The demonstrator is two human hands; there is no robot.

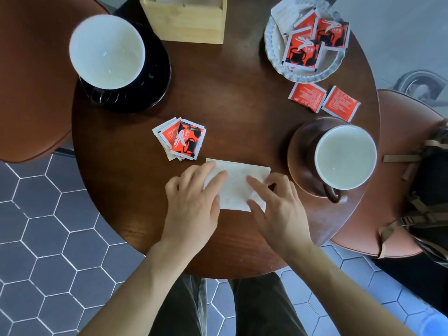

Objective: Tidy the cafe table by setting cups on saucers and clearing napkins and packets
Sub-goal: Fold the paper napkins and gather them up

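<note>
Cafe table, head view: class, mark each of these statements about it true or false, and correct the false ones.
1. Both hands, left hand and right hand, rest on the white napkin. True.
2. The brown cup stands on bare table. False: it stands on a brown saucer.
3. Two red packets lie on the table beside the scalloped plate. True.
4. The cup on the black saucer is full of coffee. False: the white-lined cup looks empty.
</note>
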